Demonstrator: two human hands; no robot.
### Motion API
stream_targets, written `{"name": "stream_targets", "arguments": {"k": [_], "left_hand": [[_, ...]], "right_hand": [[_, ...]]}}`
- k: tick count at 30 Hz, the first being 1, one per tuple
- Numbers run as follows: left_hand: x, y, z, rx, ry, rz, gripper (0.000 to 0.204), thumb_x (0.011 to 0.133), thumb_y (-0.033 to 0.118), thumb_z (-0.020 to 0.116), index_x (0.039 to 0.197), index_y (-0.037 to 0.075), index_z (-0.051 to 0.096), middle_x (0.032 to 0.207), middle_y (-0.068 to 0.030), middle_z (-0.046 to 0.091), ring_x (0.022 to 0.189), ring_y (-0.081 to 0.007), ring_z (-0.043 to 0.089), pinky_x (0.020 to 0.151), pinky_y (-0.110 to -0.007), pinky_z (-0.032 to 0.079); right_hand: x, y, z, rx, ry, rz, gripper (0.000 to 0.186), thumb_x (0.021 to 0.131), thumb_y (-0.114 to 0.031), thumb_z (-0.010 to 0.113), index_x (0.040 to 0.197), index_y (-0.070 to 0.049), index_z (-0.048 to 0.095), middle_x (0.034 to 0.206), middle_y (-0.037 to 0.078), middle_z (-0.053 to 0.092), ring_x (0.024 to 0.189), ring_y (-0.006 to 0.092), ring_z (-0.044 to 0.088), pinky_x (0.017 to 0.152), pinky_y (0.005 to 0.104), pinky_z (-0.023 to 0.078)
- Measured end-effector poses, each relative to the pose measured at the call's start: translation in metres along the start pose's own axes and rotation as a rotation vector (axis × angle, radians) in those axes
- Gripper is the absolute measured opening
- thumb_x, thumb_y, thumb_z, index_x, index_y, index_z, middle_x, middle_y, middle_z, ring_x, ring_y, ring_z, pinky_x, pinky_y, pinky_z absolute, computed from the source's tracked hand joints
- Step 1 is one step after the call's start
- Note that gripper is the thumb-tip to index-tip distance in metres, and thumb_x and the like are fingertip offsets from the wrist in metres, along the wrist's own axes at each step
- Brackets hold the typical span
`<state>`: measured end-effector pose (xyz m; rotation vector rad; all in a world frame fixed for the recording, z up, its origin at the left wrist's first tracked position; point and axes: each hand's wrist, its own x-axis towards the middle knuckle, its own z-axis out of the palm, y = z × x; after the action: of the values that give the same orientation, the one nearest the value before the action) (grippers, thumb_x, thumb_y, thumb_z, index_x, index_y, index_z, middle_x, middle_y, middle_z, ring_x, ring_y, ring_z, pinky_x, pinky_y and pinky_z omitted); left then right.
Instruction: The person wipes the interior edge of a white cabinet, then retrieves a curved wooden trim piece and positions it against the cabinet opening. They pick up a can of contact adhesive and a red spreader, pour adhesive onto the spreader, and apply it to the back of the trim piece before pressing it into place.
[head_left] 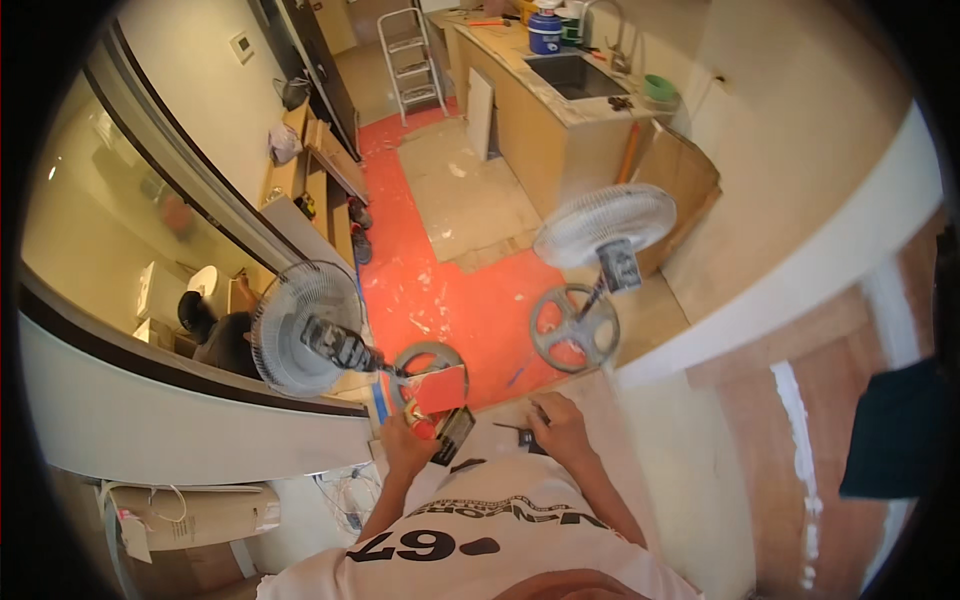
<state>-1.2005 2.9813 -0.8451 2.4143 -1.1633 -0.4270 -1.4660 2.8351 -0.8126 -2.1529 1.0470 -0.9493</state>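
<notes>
My left hand (406,446) is closed at the near edge of the red floor, in front of a standing fan. In its fingers is a dark rectangular object (455,436) with a pale edge. Just above it shows a flat red rectangular piece (441,388); whether the hand holds this too is unclear. My right hand (562,430) is curled, with a small dark handle-like piece (540,411) at its fingertips. Beside that hand, toward the left, is a small black object (518,435) with a thin straight part; its kind is too small to make out.
Two standing fans, left (305,330) and right (607,228), flank the red-covered floor (430,290). A counter (520,85) with a sink (576,76) runs along the far right. A white stepladder (412,70) stands far back. Behind the left window, a person (215,335) crouches.
</notes>
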Motion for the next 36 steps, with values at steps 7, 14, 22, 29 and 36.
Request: {"name": "stream_targets", "arguments": {"k": [7,14,22,29,36], "left_hand": [[0.131,0.101,-0.002,-0.131,0.212,-0.011,0.084,0.054,0.022,0.087,0.128,0.003,0.052,0.107,-0.0207,0.059,0.104,-0.0407,0.055,0.089,-0.050,0.045],[0.306,0.150,-0.033,-0.253,0.217,-0.004,0.074,0.054,0.021,0.085,0.118,-0.001,0.055,0.103,-0.0219,0.060,0.101,-0.0414,0.056,0.090,-0.048,0.047],[0.567,0.079,0.022,-0.185,0.120,-0.107,0.072,0.060,0.027,0.085,0.121,0.002,0.056,0.108,-0.0216,0.062,0.106,-0.0407,0.058,0.092,-0.051,0.047],[0.745,0.068,-0.015,-0.011,0.129,-0.160,0.078,0.057,0.027,0.087,0.125,0.005,0.055,0.111,-0.0207,0.063,0.108,-0.0416,0.058,0.095,-0.050,0.048],[0.925,0.046,-0.019,0.092,0.217,-0.320,0.084,0.048,0.024,0.089,0.122,0.000,0.056,0.105,-0.0228,0.064,0.102,-0.0437,0.059,0.093,-0.050,0.049]], "right_hand": [[0.202,0.000,0.013,0.190,-0.302,-0.429,0.018,0.083,-0.012,0.073,0.099,-0.005,0.068,0.088,0.010,0.066,0.081,0.0316,0.065,0.073,0.0433,0.050],[0.374,0.009,0.091,0.264,-0.172,-0.553,0.016,0.082,-0.011,0.075,0.096,-0.005,0.069,0.089,0.008,0.068,0.083,0.0297,0.065,0.074,0.0407,0.052],[0.549,0.129,0.187,0.044,-0.038,-0.223,0.015,0.084,-0.011,0.072,0.099,-0.005,0.070,0.088,0.013,0.068,0.082,0.0331,0.066,0.076,0.0426,0.053],[0.651,0.195,0.210,0.000,-0.016,0.260,0.016,0.083,-0.008,0.071,0.096,-0.001,0.071,0.089,0.016,0.069,0.081,0.0336,0.067,0.075,0.0400,0.054],[0.842,0.299,0.296,-0.112,-0.097,0.208,0.017,0.084,-0.009,0.069,0.097,0.001,0.071,0.094,0.019,0.069,0.085,0.0361,0.068,0.077,0.0425,0.054]]}}
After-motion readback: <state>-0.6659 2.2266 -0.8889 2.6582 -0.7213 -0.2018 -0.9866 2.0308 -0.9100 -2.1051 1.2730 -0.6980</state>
